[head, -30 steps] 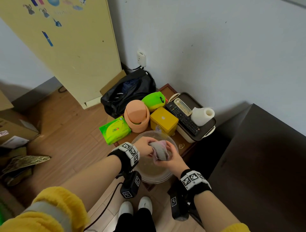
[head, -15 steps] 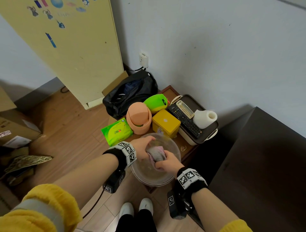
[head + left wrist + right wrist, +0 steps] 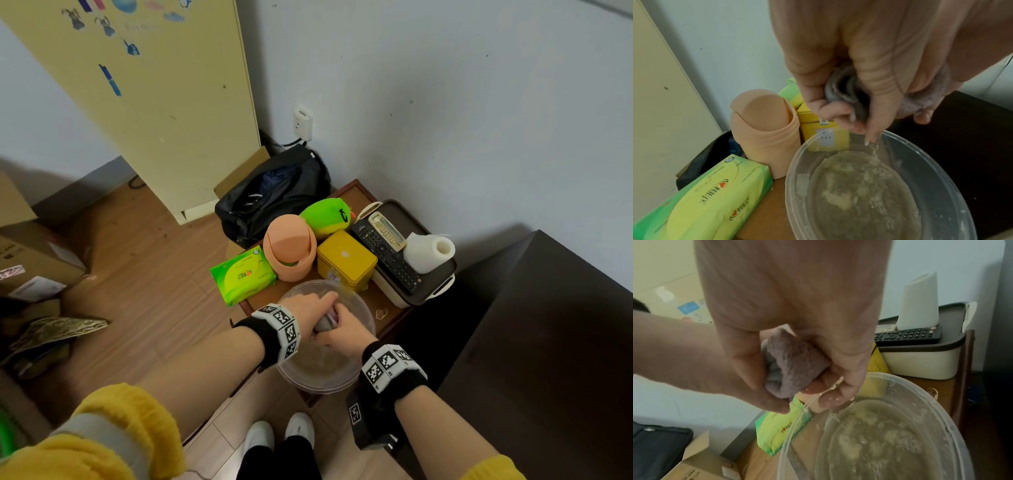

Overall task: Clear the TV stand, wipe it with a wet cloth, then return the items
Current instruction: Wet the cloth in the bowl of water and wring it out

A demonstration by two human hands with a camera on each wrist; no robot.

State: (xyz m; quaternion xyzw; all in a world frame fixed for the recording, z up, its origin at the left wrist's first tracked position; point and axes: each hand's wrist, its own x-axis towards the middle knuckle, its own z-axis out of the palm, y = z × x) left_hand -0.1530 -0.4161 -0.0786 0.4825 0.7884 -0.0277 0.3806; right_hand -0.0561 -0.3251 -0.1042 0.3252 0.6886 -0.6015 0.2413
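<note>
A grey-purple wet cloth (image 3: 324, 324) is bunched between both hands above a clear plastic basin (image 3: 370, 320) of murky water. My left hand (image 3: 306, 305) grips the cloth's left end (image 3: 844, 92). My right hand (image 3: 347, 331) grips the other end (image 3: 795, 366), knuckles up. Water runs off the fingers into the basin (image 3: 797, 186). The basin stands on a small wooden table (image 3: 390, 313). The dark TV stand (image 3: 548, 342) lies to the right with nothing on the part in view.
Behind the basin stand a green tissue pack (image 3: 244, 274), a peach swing-lid bin (image 3: 290, 247), a yellow tin (image 3: 346, 261) and a green plush toy (image 3: 325, 216). A tray-topped box (image 3: 442, 272) holds a remote (image 3: 387, 255) and a paper roll (image 3: 428, 253). A black bag (image 3: 274, 195) sits by the wall.
Both hands have closed in on each other and dropped lower over the basin. The cloth, plainly visible a second ago, is now mostly hidden between the fists.
</note>
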